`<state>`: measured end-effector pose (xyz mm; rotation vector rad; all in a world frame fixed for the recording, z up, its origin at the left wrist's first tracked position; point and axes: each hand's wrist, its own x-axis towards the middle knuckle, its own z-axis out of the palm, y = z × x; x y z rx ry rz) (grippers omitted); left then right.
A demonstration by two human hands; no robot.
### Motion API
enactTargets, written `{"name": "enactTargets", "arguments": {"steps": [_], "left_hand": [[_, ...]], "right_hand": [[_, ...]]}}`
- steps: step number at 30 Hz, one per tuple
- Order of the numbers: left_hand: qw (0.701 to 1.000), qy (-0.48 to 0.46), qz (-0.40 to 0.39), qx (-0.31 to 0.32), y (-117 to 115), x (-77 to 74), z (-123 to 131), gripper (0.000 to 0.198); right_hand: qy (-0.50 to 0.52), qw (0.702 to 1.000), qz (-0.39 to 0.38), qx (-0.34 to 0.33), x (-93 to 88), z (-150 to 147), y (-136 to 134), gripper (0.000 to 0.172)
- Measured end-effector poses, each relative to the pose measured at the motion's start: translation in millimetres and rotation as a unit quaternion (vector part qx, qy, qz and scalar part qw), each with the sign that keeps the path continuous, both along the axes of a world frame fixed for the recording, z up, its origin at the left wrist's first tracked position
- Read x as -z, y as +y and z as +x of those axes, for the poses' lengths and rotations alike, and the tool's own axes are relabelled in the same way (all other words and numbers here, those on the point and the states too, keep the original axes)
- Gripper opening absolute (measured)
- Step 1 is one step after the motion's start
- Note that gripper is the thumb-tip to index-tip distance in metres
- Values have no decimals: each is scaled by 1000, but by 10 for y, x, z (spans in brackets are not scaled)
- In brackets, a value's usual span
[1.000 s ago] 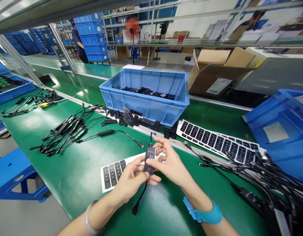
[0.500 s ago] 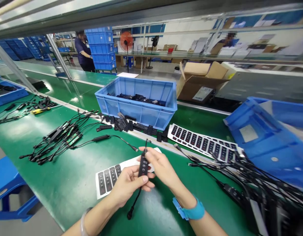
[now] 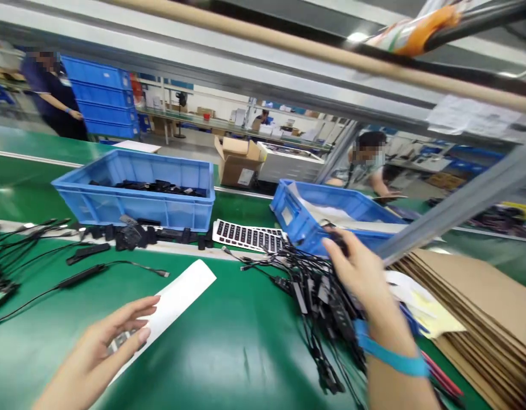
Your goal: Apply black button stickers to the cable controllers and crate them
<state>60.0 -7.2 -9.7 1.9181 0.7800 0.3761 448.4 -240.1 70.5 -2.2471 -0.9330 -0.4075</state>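
Both hands are working apart over the green surface (image 3: 229,353). Left hand (image 3: 96,353) is hovering open, fingers spread, over the white sticker sheet (image 3: 177,299). Right hand (image 3: 359,273) is reaching into the black cable pile (image 3: 314,296), right of the sheet, fingers curling around a black piece; whether the grip is closed is unclear. Judged step: placing or picking a cable unit.

Green bench (image 3: 229,347) carries two blue bins (image 3: 135,193), sticker sheets (image 3: 248,235), white strip (image 3: 177,299), black cable bundle (image 3: 318,290), cardboard stack (image 3: 472,302).
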Motion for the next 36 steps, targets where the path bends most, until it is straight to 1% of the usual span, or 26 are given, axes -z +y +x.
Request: {"name": "enactTargets", "arguments": {"steps": [2,3,4,5,6,7,8,9,10,11,13,14,15,16,18,21,23,24,26,27,29,30,32,33,34,36], "left_hand": [[998,23,62,-21,-62,-61,-133,44],[994,38,94,-31,-108,-76,-188,40],[990,57,124,-41,-162,-76,-236,37],[984,80,153,-54,-220,-62,-275,34],[976,110,175,-69,-283,-34,-307,32],[967,146,192,-84,-348,5,-332,31],[956,187,203,-98,-416,53,-349,31],[945,225,210,-106,-483,105,-361,32],[935,258,215,-112,-546,159,-366,32],[926,287,218,-113,-603,213,-366,34],[913,328,218,-106,-689,311,-359,38],[908,344,215,-102,-715,355,-354,41],[905,356,213,-99,-730,395,-351,44],[902,364,211,-96,-736,432,-351,47],[901,363,217,-92,-732,495,-360,50],[905,338,244,-86,-719,537,-374,50],[903,333,258,-85,-706,502,-363,47],[901,338,259,-82,-686,463,-349,43],[899,349,253,-78,-587,352,-311,35],[898,351,252,-82,-495,293,-290,31],[895,341,262,-116,-213,198,-258,28],[890,337,272,-144,-31,170,-248,33],[876,324,297,-200,370,158,-241,45],[872,315,304,-218,566,168,-241,46],[872,306,306,-229,742,183,-242,45],[880,285,298,-237,1008,210,-238,33]], "right_hand": [[-85,989,-108,60,172,266,-228,58],[-117,978,-147,88,302,361,-258,64],[-144,969,-168,109,447,415,-224,69],[-161,967,-174,90,592,415,-126,70],[-164,972,-163,47,726,350,28,69],[-149,978,-143,-20,838,217,224,65],[-115,980,-122,-103,924,20,446,59],[-70,975,-103,-183,984,-230,677,52],[-15,957,-102,-270,1023,-515,903,43],[40,932,-114,-343,1050,-814,1116,36],[121,871,-137,-456,1098,-1386,1479,29],[138,843,-142,-500,1130,-1630,1626,28],[144,826,-142,-526,1168,-1837,1749,28],[143,818,-141,-539,1212,-2004,1849,29],[135,813,-138,-550,1292,-2224,1977,27],[129,811,-128,-557,1325,-2327,2010,14],[161,802,-90,-568,1250,-2285,1943,12],[193,795,-58,-572,1185,-2238,1893,11],[276,778,18,-564,1017,-2104,1777,10],[316,770,51,-552,927,-2023,1720,11],[374,760,97,-522,767,-1855,1622,15],[395,757,113,-509,707,-1777,1584,16],[422,754,140,-483,635,-1649,1526,18],[430,756,152,-470,620,-1601,1505,19],[436,758,162,-457,616,-1564,1487,19],[445,762,172,-438,621,-1516,1459,22]]}}
